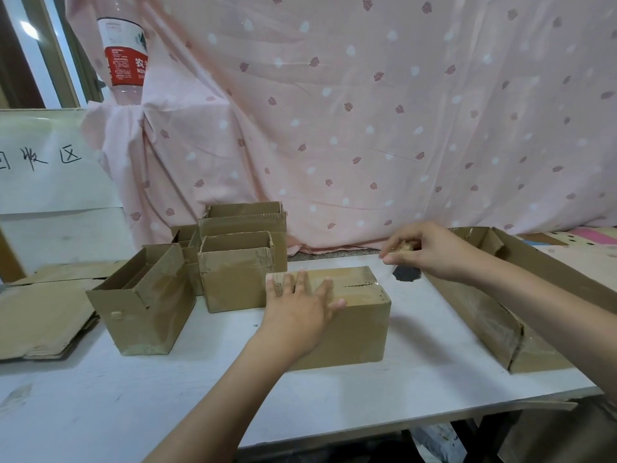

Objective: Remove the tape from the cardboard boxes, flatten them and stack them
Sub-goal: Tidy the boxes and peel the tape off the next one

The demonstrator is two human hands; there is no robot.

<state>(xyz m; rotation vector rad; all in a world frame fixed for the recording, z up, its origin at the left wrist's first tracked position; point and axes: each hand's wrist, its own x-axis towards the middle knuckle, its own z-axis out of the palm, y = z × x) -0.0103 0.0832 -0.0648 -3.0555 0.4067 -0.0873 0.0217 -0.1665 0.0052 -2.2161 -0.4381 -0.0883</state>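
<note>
While left hand (297, 307) presses flat on closed box (350, 325), right hand (430, 252) fingers pinch tape wad (404, 245).

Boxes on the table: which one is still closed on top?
The box under the left hand, front centre. Its top is shut and taped; the upright boxes to its left and behind stand open-topped. The right hand pinches peeled tape.

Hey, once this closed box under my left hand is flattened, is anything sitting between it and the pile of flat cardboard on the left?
Yes. An open box stands directly between the closed box and the flat cardboard pile, with more open boxes behind it. Lift over them or pass along the table's bare near side.
</note>
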